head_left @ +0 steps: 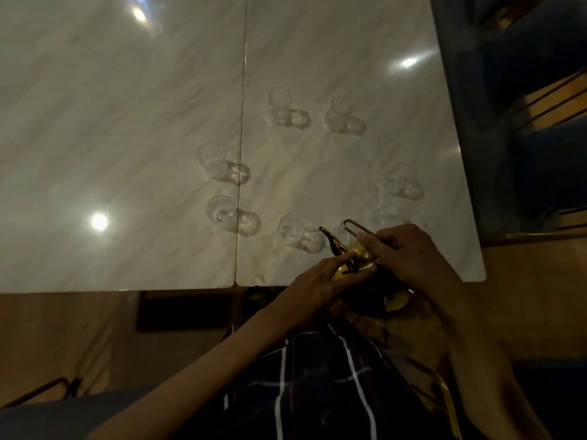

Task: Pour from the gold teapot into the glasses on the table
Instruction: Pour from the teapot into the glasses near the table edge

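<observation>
While the right hand point(409, 252) grips it, the gold teapot point(360, 250) gleams, slender-spouted.

Left hand point(313, 282): fingers straight, fingertips resting on the gold teapot point(362, 251).
Right hand point(409, 252): grips it, fingers curled, thumb forward.
Forearms: both bare, converging.

The right hand point(413, 252) grips the gold teapot point(362, 251) by its looped handle at the marble table's point(127, 128) near edge. The left hand point(314, 289) rests straight fingers on its top, spout tilted toward the nearest of the clear glasses point(290, 230) — all upright, in a loose ring.
</observation>
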The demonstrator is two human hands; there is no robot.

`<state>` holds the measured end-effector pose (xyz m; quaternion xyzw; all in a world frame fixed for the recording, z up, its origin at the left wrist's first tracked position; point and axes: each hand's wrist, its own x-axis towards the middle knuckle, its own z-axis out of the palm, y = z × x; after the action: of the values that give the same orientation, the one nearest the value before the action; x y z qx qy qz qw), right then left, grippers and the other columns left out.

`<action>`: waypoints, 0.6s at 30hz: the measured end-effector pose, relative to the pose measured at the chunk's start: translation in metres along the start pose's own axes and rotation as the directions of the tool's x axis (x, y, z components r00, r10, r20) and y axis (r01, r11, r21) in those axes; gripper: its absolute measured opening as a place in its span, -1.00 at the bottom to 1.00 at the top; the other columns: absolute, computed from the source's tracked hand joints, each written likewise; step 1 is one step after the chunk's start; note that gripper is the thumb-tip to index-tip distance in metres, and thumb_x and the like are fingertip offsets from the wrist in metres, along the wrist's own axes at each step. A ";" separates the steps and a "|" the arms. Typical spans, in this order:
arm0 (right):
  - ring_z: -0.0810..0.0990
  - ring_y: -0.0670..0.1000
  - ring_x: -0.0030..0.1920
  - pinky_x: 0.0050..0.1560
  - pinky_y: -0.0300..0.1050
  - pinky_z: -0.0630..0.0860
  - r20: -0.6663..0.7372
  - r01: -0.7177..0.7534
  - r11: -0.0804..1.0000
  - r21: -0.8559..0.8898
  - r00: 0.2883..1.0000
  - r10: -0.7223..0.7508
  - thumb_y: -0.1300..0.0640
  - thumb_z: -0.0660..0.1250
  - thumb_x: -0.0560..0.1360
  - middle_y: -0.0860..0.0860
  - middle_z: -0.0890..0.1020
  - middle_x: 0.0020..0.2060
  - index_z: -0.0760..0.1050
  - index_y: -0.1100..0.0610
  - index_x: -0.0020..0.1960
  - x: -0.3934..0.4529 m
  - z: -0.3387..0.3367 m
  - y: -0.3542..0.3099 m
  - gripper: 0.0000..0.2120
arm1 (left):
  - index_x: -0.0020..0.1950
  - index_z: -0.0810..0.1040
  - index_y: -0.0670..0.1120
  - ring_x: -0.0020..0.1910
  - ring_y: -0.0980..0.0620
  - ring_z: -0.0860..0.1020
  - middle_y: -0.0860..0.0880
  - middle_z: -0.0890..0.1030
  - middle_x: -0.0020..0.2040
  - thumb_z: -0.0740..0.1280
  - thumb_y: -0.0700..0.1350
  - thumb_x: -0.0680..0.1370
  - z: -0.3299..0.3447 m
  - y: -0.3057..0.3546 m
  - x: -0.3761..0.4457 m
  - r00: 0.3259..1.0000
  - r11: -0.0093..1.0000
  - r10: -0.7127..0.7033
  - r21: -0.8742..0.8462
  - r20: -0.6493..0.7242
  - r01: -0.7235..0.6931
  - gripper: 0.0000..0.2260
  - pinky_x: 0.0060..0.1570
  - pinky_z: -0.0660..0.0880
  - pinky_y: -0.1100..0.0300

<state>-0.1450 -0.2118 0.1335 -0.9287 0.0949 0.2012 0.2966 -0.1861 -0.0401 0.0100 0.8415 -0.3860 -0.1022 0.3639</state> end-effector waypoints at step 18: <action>0.59 -0.17 -0.42 -0.26 -0.10 0.54 0.010 0.016 1.000 0.012 1.000 -0.016 -0.18 0.27 0.55 -0.15 0.61 -0.50 0.64 0.04 -0.33 -0.003 -0.006 -0.006 -0.59 | 0.58 0.05 0.16 0.32 -0.03 0.37 -0.11 0.07 0.58 0.38 -0.08 0.53 -0.009 0.005 0.003 1.000 1.000 -0.005 0.016 0.010 0.005 -0.26 -0.08 0.37 0.29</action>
<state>-0.1438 -0.2106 0.1421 -0.9267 0.0874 0.2027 0.3042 -0.1832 -0.0393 0.0204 0.8450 -0.3863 -0.1041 0.3549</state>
